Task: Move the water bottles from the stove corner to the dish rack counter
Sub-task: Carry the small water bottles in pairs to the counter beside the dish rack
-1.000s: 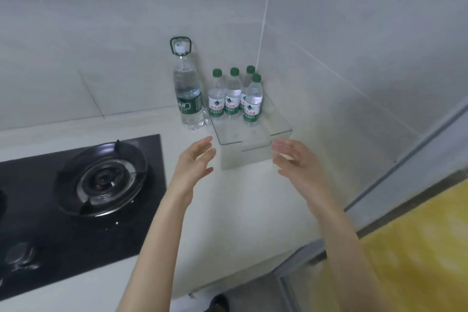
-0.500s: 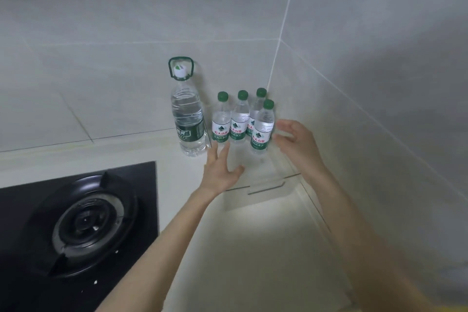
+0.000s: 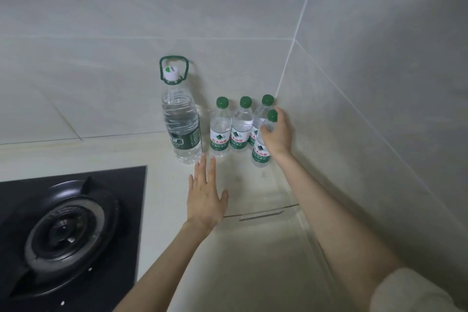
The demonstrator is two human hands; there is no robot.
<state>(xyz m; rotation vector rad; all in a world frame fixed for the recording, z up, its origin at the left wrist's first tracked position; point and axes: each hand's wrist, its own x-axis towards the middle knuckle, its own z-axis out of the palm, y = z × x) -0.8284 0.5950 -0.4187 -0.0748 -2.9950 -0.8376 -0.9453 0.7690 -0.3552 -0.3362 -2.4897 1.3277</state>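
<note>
- Burner [image 3: 68, 233]: black, round, set in the dark hob [image 3: 121, 185] at far left; well apart from all bottles.
- Big bottle [image 3: 181, 121]: upright on the counter [image 3: 253, 266] against the back wall [image 3: 101, 83]; white cap inside a green carry loop, dark green label; just left of the tray, untouched.
- Left hand [image 3: 205, 200]: palm down, fingers straight and close together, thumb spread to the right; fingertips just short of the big bottle's base, nothing held; contact with the surface below not determinable.
- Back bottles [image 3: 241, 132]: three small, green-capped, with white-and-green labels, upright side by side in the stove corner at the rear of the tray; rightmost partly hidden.
- Front bottle [image 3: 260, 157]: same kind, just before the rightmost of the back bottles, top leaning slightly right; lifted or standing, not determinable.
- Tray [image 3: 266, 216]: clear, low, on the counter in the corner, front lip nearest the viewer.
- Right hand [image 3: 277, 134]: curled round the front bottle's upper body from the right, one digit across the near side, the rest behind, just below the cap.
- Sleeve [image 3: 410, 291]: pale, on the right forearm, at lower right.
</note>
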